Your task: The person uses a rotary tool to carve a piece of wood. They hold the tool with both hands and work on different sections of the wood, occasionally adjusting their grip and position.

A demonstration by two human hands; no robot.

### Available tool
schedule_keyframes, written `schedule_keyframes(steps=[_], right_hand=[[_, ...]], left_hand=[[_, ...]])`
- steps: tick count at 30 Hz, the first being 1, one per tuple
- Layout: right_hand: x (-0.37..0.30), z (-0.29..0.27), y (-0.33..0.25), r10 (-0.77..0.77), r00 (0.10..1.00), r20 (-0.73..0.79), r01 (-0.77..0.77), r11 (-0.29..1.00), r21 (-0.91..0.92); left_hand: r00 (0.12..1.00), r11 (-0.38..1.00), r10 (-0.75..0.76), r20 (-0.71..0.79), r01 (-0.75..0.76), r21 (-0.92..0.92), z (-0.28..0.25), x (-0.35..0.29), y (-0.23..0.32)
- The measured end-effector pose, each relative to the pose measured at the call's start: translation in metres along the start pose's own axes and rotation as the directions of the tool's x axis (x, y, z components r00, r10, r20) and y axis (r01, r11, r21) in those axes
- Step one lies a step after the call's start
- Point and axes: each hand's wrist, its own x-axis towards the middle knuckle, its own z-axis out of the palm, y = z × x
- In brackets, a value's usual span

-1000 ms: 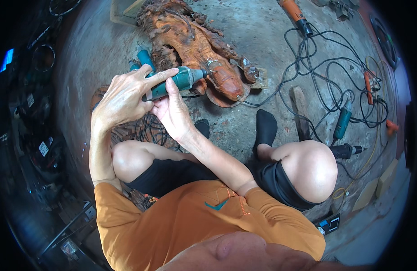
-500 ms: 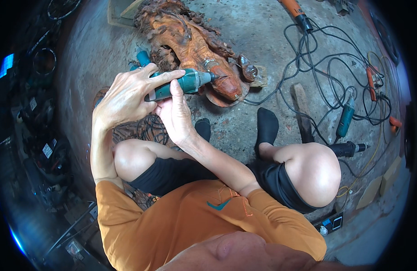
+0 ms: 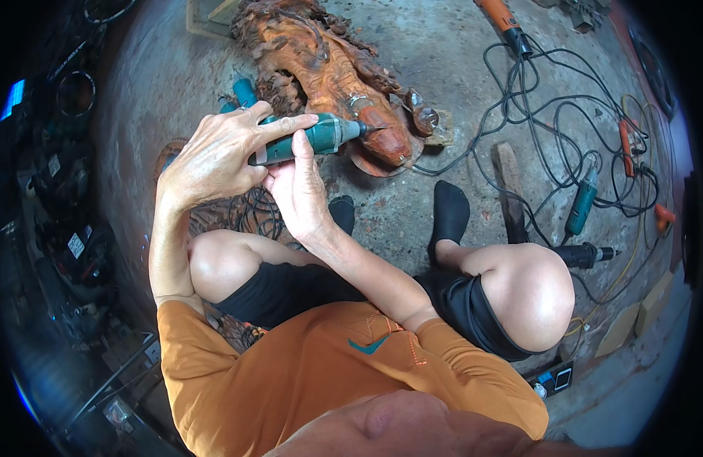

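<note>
My left hand [image 3: 214, 158] wraps over the back of a green die grinder [image 3: 322, 138], its index finger stretched along the body. From the near side my right hand [image 3: 300, 192] holds the same tool, thumb raised against it and palm beneath. The tool lies nearly level, and its thin bit reaches the rounded, reddish front end of a carved wooden piece [image 3: 325, 76]. Whether the bit touches the wood I cannot tell for certain. Rough, gnarled root-like edges run along the piece, which stretches away to the far left.
Black cables [image 3: 511, 99] tangle across the concrete floor at right, with an orange power tool [image 3: 500, 19], another green grinder [image 3: 584, 202] and a dark tool [image 3: 584, 255]. A wooden bar [image 3: 510, 186] lies beyond my right knee. A teal tool [image 3: 243, 91] sits past my left hand.
The view has shifted slightly, so the carving and tools sit a little differently in it. Both hands keep their hold on the die grinder, with its bit at the same end of the wood.
</note>
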Motion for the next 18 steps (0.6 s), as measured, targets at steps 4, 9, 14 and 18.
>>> schedule_keyframes(steps=[4, 9, 14, 18], right_hand=[[-0.002, -0.002, 0.004, -0.003, 1.0, 0.021, 0.004, 1.0, -0.029], [-0.006, 0.001, 0.011, 0.015, 1.0, -0.013, -0.015, 1.0, -0.007], [-0.009, 0.002, 0.015, 0.019, 1.0, -0.013, -0.019, 1.0, -0.01], [-0.01, 0.0, 0.018, 0.028, 1.0, -0.01, -0.028, 1.0, -0.011]], left_hand=[[1.0, 1.0, -0.017, 0.007, 0.017, 0.007, 0.001, -0.005, 0.0], [0.999, 1.0, 0.009, -0.052, -0.009, -0.002, 0.01, -0.013, -0.008], [0.999, 1.0, 0.0, -0.047, 0.0, -0.014, 0.012, -0.018, -0.009], [0.999, 1.0, -0.005, -0.036, 0.005, -0.016, 0.015, -0.021, -0.012]])
